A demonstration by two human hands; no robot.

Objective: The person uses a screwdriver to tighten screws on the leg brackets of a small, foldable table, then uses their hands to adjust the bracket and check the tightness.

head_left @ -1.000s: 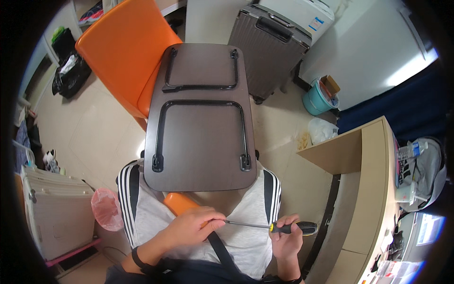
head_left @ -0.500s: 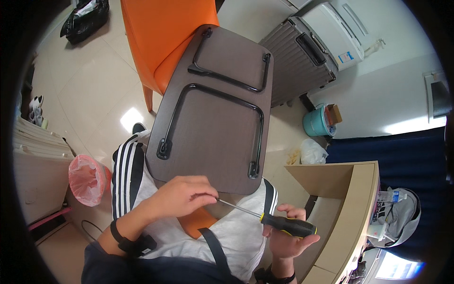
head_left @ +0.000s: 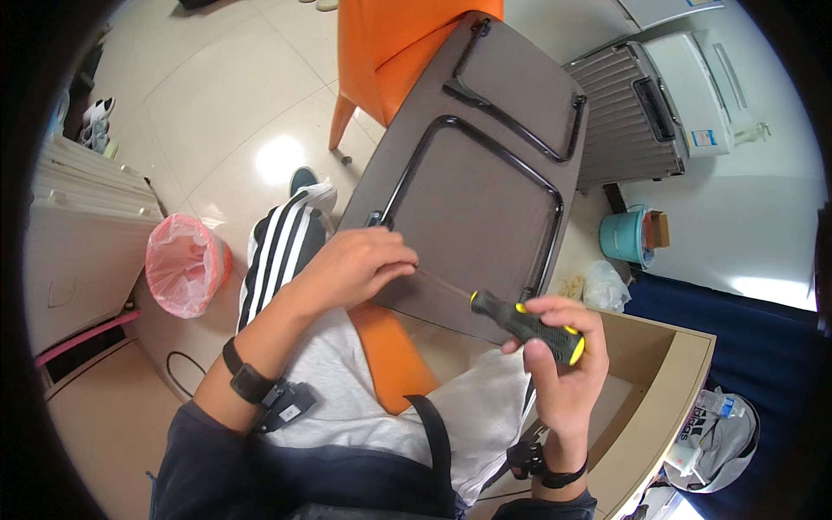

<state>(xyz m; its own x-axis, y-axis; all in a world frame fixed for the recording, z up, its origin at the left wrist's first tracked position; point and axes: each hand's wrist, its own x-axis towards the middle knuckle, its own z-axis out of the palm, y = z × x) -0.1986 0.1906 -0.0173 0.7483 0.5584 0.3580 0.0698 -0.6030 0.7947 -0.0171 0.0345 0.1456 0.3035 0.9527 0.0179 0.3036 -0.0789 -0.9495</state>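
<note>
My right hand (head_left: 568,355) is closed round the black and yellow handle of a screwdriver (head_left: 520,322). The thin metal shaft slants up and left to my left hand (head_left: 364,264), whose thumb and fingers pinch its tip. Whether a small part sits between those fingers is hidden. Beneath both hands lies a dark brown folding table (head_left: 485,217), underside up, its near end by my thighs and its far end against an orange chair (head_left: 381,61). Two black tube legs (head_left: 511,165) are folded flat on it. My left hand covers the area by the left leg bracket (head_left: 374,218).
A pink-lined bin (head_left: 186,269) stands at left. To the right are a grey ribbed suitcase (head_left: 628,113), a teal bucket (head_left: 622,236), a white plastic bag (head_left: 605,286) and an open beige drawer unit (head_left: 685,373). A grey backpack (head_left: 724,451) lies beyond it.
The view has shifted, so the table sits further right and higher. My right hand's fingers, spread under the handle before, have curled round it. The left hand still pinches the shaft's tip.
</note>
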